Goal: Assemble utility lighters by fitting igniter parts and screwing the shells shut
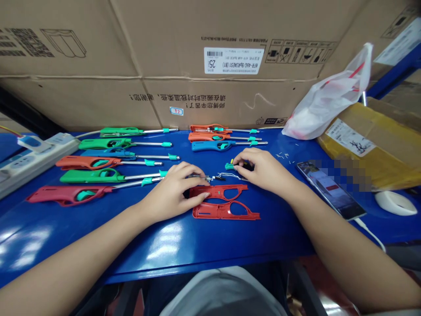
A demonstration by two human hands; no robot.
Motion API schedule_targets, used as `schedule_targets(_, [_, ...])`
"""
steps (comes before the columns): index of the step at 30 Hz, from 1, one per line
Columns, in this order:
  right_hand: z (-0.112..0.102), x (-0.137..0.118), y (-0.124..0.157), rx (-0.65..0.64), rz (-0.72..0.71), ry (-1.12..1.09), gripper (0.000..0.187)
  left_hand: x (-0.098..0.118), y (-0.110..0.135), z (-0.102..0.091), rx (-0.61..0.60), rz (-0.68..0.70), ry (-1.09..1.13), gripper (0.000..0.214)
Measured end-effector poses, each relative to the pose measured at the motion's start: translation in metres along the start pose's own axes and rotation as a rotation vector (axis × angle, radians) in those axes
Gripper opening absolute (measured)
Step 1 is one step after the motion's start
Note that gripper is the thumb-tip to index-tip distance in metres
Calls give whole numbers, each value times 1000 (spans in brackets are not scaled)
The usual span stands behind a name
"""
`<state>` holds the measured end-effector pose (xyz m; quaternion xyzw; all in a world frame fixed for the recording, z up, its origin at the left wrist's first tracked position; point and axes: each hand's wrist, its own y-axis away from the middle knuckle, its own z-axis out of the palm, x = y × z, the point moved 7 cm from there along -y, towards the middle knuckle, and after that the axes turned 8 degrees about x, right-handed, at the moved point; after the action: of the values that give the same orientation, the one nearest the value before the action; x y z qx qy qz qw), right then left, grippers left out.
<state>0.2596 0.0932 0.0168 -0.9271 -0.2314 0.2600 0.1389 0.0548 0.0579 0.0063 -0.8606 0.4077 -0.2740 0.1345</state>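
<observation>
Two red lighter shell halves (223,213) lie mid-desk, beside the left hand (182,188).
Open blue desk (197,250) spreads from the halves to the near edge; assembled lighters (90,161) crowd the left, a phone (330,189) lies right, and a cardboard box (177,57) walls the far side, its label (233,60) reading "KFR-46G/BpR3AES1 (B1)". The left hand is half curled, thumb on the farther half, its grip hidden; the right hand (259,169) is curled, fingertips at a teal trigger piece (229,166), hold uncertain.
</observation>
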Motion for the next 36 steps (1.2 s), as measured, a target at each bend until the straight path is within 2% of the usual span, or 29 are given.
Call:
schedule_targets(3, [-11,-6,0,38,-51,79,20,2,0,0,-11,3,-4,23])
schedule_targets(4, [-20,-11,-1,79,-60,108,21,2,0,0,-12,3,-8,24])
schedule_targets(7, [-45,-25,-6,85,-64,263,19,3,0,0,-30,0,-15,27])
schedule_targets(9, [-50,-28,-8,-72,-51,405,15,2,1,2,-69,-8,-11,28])
schedule_targets(12, [-43,-18,-1,-421,40,430,15,-2,3,5,-103,-39,22,29])
schedule_targets(14, [-38,-9,5,-513,115,392,13,-6,4,5,-88,-63,48,31])
schedule_targets(17, [-30,2,8,-483,150,363,12,-9,4,5,-59,-83,64,35])
schedule_targets(22, [-16,14,1,-393,119,329,9,-8,4,5,-26,-96,55,36])
schedule_targets(29, [-13,28,-9,-253,-21,249,5,-3,6,6,-35,-99,35,29])
schedule_targets(31, [-13,28,-8,-221,-47,220,4,-2,6,6,-35,-110,44,29])
schedule_targets(33, [-12,25,-9,-168,-71,200,11,-2,5,4,-16,-123,60,31])
schedule_targets(36, [-8,14,-13,-34,-96,189,16,-6,4,-2,63,-153,70,31])
